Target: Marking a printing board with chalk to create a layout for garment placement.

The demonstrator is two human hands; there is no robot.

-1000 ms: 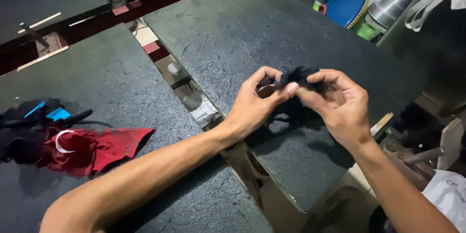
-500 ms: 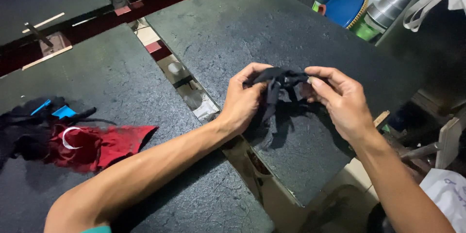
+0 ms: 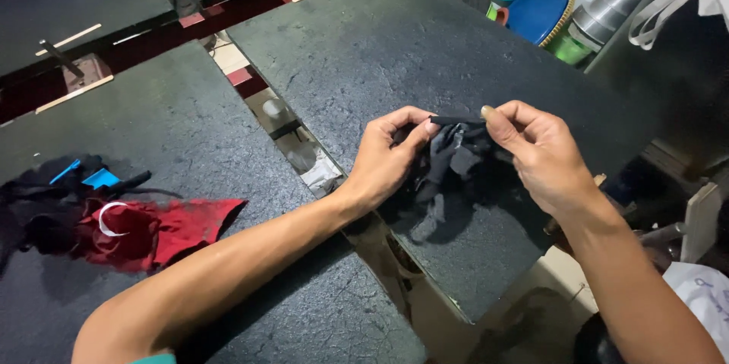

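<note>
Two dark speckled worktop (image 3: 425, 53) slabs stand with a gap between. Over the right slab, left hand (image 3: 387, 159) and right hand (image 3: 535, 155) pinch one black cloth (image 3: 448, 163); one red cloth (image 3: 163, 231) lies far left.

free: dark board (image 3: 395, 45) beyond hands | blocked: red cloth (image 3: 163, 231) far left, gap (image 3: 292, 132) between boards

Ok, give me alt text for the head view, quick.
Both hands, left hand and right hand, pinch a small black cloth stretched between them above a dark board. A red cloth lies on another board at the left.
</note>
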